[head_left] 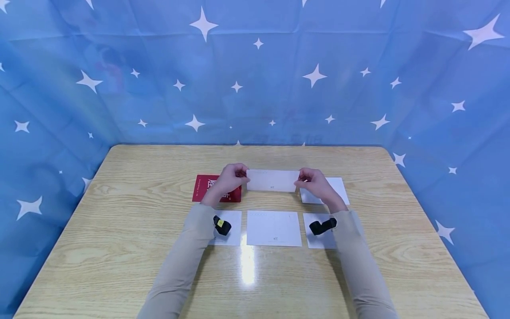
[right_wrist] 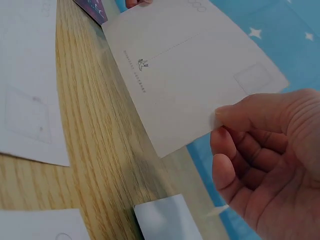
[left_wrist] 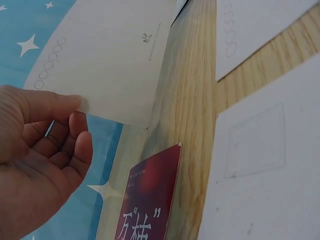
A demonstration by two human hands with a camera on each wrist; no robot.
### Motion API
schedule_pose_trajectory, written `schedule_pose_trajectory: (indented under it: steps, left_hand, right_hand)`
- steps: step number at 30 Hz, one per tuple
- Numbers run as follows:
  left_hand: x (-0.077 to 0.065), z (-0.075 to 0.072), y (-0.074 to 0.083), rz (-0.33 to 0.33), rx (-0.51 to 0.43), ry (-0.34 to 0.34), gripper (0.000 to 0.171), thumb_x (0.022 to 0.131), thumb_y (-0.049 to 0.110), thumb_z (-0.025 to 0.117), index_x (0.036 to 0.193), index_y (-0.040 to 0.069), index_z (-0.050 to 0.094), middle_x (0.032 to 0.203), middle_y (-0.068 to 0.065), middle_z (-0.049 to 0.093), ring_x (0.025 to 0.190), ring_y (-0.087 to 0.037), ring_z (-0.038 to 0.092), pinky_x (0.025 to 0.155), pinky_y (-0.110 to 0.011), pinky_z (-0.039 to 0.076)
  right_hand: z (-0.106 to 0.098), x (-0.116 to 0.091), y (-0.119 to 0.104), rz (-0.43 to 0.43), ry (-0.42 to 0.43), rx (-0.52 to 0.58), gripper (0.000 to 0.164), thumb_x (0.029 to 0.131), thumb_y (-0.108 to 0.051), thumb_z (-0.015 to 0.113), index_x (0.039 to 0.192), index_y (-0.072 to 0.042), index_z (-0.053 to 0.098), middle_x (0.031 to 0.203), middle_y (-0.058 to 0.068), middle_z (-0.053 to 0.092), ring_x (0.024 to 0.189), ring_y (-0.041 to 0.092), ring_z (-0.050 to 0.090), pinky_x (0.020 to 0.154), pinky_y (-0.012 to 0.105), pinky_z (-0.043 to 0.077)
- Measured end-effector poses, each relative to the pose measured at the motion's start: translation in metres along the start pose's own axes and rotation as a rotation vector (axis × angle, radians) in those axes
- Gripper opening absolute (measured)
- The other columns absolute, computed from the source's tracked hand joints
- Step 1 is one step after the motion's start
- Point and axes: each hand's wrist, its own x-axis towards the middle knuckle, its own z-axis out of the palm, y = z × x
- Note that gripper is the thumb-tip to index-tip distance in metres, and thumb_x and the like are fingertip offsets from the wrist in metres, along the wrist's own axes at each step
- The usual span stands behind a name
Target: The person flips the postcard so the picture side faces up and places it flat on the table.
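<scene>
Both hands hold one white postcard raised and tilted over the back of the table, its blank side with row of small circles toward me. My left hand pinches its left edge between thumb and fingers. At the opposite edge my right hand pinches it the same way, below the printed stamp box. In the left wrist view, the thumb of the left hand lies flat on the card's face. A red card with white lettering lies under the left wrist.
A white card lies beyond the right wrist. Nearer me, three white postcards lie in a row: a left one, a middle one and a right one. Blue star-patterned cloth hangs behind the wooden table.
</scene>
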Motion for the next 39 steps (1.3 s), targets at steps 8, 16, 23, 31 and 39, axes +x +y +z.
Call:
schedule_pose_trajectory:
  steps: [8,16,23,31,39]
  left_hand:
    - [-0.005,0.0,-0.003,0.101,-0.077,-0.004,0.006,0.084,-0.005,0.063,0.088,-0.002,0.065,0.089,-0.011,0.062,0.081,-0.022,0.056,0.073,-0.027,0.05]
    - [-0.01,0.001,-0.008,0.004,-0.071,-0.024,0.015,0.088,-0.004,0.057,0.091,0.001,0.071,0.096,-0.008,0.066,0.085,-0.019,0.056,0.074,-0.025,0.046]
    - [-0.012,0.004,-0.012,-0.029,-0.074,-0.053,0.015,0.087,0.003,0.065,0.101,0.003,0.069,0.096,-0.009,0.064,0.083,-0.019,0.059,0.072,-0.026,0.051]
    - [-0.011,0.007,-0.012,-0.089,-0.006,-0.052,0.031,0.084,0.003,0.068,0.114,0.005,0.065,0.088,-0.01,0.061,0.077,-0.018,0.058,0.062,-0.023,0.048]
    - [-0.008,0.012,-0.017,-0.051,0.068,-0.067,0.033,0.082,0.003,0.069,0.115,0.002,0.064,0.103,-0.011,0.059,0.076,-0.017,0.056,0.061,-0.022,0.046]
  right_hand:
    - [0.002,-0.001,0.006,-0.021,0.016,0.021,0.01,0.087,-0.001,0.063,0.096,0.005,0.063,0.088,0.011,0.061,0.079,0.02,0.054,0.069,0.033,0.048]
    - [0.005,-0.003,0.013,-0.009,0.0,0.038,0.012,0.088,0.008,0.055,0.093,0.006,0.065,0.107,0.02,0.062,0.096,0.025,0.056,0.073,0.021,0.047]
    - [0.007,-0.004,0.018,-0.003,-0.011,0.045,0.013,0.09,0.001,0.057,0.1,0.006,0.064,0.105,0.02,0.061,0.09,0.022,0.054,0.073,0.025,0.046]
    - [0.011,-0.005,0.022,0.016,-0.046,0.015,0.02,0.085,0.002,0.064,0.105,0.002,0.062,0.103,0.018,0.06,0.089,0.025,0.057,0.073,0.026,0.05]
    - [0.014,-0.002,0.02,0.052,-0.041,-0.062,0.019,0.084,0.002,0.065,0.103,0.0,0.064,0.101,0.015,0.06,0.089,0.026,0.057,0.076,0.033,0.05]
